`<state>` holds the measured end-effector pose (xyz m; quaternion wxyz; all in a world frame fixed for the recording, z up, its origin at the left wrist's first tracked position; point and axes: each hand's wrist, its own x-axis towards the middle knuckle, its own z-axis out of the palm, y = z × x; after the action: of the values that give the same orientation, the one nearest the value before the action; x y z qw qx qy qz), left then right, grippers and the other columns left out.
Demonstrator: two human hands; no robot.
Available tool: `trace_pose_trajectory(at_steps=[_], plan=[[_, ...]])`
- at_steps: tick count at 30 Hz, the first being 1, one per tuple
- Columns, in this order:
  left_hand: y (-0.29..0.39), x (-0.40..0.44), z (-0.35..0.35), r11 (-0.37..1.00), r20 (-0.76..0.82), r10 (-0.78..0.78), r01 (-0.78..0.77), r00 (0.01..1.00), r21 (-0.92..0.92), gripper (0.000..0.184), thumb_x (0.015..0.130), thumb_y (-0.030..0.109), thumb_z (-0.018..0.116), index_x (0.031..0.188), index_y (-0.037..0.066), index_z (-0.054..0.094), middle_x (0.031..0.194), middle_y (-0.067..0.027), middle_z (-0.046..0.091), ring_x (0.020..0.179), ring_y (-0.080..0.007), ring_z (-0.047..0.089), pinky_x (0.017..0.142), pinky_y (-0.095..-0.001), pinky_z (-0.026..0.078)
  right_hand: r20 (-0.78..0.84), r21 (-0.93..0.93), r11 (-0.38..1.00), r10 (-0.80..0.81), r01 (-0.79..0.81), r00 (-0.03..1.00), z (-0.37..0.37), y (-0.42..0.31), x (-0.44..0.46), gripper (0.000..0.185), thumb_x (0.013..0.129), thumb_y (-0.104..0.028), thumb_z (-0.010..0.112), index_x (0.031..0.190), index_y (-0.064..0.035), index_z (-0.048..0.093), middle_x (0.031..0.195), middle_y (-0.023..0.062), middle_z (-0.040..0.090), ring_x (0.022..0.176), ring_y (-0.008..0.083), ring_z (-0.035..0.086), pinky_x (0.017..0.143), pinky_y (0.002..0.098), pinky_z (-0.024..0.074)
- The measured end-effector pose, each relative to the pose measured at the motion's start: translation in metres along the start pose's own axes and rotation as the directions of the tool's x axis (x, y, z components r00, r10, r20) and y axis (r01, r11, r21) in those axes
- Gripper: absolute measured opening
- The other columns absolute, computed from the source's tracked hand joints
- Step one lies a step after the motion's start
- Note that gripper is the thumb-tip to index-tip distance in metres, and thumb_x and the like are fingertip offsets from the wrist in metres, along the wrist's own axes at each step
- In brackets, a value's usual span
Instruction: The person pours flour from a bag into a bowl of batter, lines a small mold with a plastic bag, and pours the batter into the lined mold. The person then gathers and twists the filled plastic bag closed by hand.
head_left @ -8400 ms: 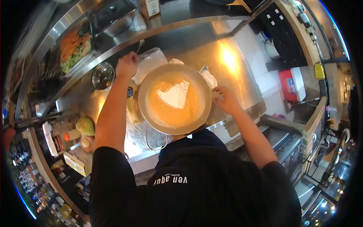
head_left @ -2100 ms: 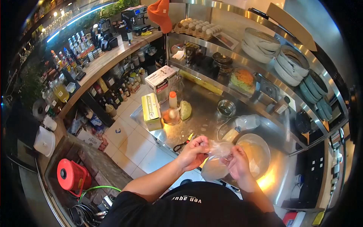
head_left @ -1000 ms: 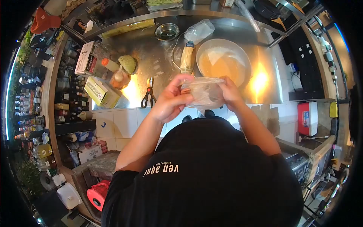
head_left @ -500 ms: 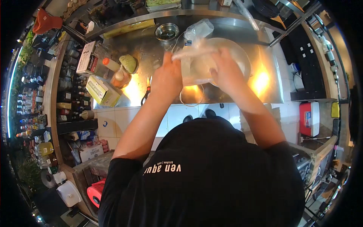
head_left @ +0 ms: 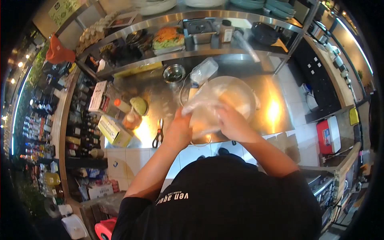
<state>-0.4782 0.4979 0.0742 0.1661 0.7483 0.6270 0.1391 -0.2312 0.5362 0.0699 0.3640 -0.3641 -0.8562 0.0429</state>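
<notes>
My left hand (head_left: 179, 130) and my right hand (head_left: 235, 123) both grip the top edge of a clear plastic bag (head_left: 204, 105), one at each side. The bag hangs between them over the near rim of a large, wide bowl (head_left: 251, 90) and blurs with motion. Its contents, if any, cannot be made out. Behind it lies another clear plastic bag (head_left: 205, 71). Left of my left hand rest scissors (head_left: 158, 135) with red and black handles, blades pointing away from me.
On the steel table (head_left: 264, 120) stand a small metal bowl (head_left: 174, 73), a halved green vegetable (head_left: 139, 105), an orange-capped bottle (head_left: 122, 105) and a yellow-green box (head_left: 115, 130). A steel shelf (head_left: 160, 60) above the back carries a tray of shredded vegetables (head_left: 169, 39).
The view has tipped upward, bringing more of the shelves into sight. The bag, earlier stretched narrow between both hands, now hangs lower and wider; both hands still hold it.
</notes>
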Motion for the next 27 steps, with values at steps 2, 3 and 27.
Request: trace_pose_trajectory(at_steps=[2,3,27], plan=[[-0.003,-0.004,0.000,0.990,-0.149,0.115,-0.125,0.982,-0.063,0.059,0.082,0.005,0.074,0.140,0.005,0.060,0.149,-0.0293,0.048,0.109,-0.0483,0.068,0.092,-0.0481,0.060,0.353,0.084,0.885,0.404,-0.459,0.844,-0.007,-0.014,0.000,0.028,0.081,0.004,0.065,0.109,0.0052,0.065,0.159,0.0278,0.048,0.136,0.0441,0.057,0.109,0.0450,0.0518],[0.015,-0.005,-0.020,0.988,-0.316,0.109,-0.138,0.942,-0.070,0.053,0.083,0.006,0.073,0.134,0.002,0.062,0.147,-0.0272,0.050,0.104,-0.0446,0.071,0.086,-0.0476,0.061,0.204,0.179,0.902,0.357,-0.393,0.912,-0.025,-0.030,0.014,0.023,0.081,0.002,0.065,0.105,0.0037,0.068,0.160,0.0276,0.046,0.131,0.0428,0.061,0.105,0.0450,0.0541],[0.056,0.011,-0.045,0.910,-0.279,0.224,-0.303,0.934,-0.283,0.052,0.080,0.012,0.081,0.130,0.003,0.068,0.145,-0.0274,0.049,0.131,-0.0450,0.057,0.107,-0.0485,0.050,0.078,0.247,0.872,0.416,-0.422,0.906,-0.060,-0.018,-0.016,0.040,0.083,0.005,0.061,0.118,-0.0052,0.076,0.153,0.0218,0.054,0.084,0.0267,0.073,0.074,0.0360,0.0579]])
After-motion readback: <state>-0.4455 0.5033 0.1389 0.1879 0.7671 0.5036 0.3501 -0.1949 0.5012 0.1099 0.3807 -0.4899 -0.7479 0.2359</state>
